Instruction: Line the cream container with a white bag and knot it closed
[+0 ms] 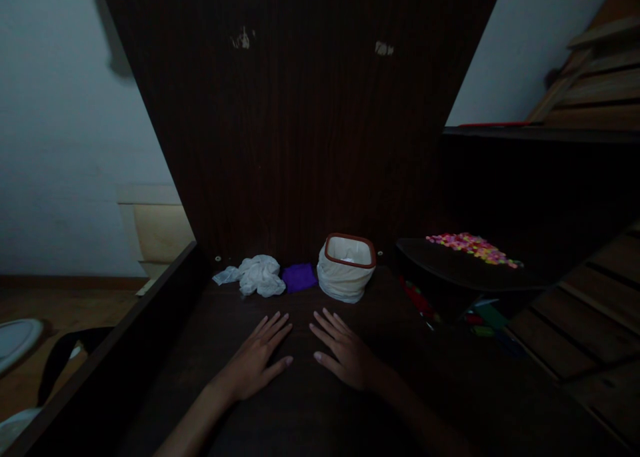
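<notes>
My left hand (260, 357) lies flat on the dark wooden desk (300, 417), fingers spread, holding nothing. Flat beside it, my right hand (345, 353) also has its fingers apart and holds nothing. Beyond the left fingertips lies a crumpled white plastic bag (261, 275). A folded purple cloth or bag (299, 277) is between that bag and a small bin (345, 282). The bin stands upright, with a brown rim and a white liner folded down over its outside. Its inside is mostly pale liner; I cannot make out any contents. Neither hand touches these things.
A dark panel (300, 123) rises behind the objects. At right, a shelf (445, 267) bears many small pink and yellow pieces (473, 249); red and green items lie below it. A raised board (125, 350) edges the left side. Wooden slats (575, 323) stand far right.
</notes>
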{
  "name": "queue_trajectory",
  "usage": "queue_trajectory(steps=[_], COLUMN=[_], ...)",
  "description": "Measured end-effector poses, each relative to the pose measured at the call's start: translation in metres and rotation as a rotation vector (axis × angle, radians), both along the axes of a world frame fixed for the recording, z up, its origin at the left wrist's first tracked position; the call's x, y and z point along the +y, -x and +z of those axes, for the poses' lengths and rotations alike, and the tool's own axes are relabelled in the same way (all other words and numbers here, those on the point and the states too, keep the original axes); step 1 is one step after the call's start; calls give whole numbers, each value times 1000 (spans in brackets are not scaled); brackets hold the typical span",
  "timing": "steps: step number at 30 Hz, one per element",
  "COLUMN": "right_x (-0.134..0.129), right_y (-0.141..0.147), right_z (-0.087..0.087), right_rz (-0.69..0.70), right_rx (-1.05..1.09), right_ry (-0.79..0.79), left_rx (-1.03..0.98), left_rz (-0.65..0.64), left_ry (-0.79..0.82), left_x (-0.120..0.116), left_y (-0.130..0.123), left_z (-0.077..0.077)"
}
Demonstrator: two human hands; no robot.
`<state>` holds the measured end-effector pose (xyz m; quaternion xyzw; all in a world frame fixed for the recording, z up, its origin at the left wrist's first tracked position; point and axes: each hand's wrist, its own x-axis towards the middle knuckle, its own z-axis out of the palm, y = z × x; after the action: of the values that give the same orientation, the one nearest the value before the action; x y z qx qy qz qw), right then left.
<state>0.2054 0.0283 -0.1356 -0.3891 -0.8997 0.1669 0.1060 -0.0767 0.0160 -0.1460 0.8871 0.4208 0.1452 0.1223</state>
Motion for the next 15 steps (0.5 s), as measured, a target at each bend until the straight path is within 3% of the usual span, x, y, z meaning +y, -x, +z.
queue_trajectory(steps=[15], right_x=[-2], right_y=[1], right_z=[4], right_rz=[-15], right_rx=[0], right_ry=[13], left_rx=[30], left_rz=[13], left_ry=[44], left_x=[-1], left_y=[-3], left_z=[7])
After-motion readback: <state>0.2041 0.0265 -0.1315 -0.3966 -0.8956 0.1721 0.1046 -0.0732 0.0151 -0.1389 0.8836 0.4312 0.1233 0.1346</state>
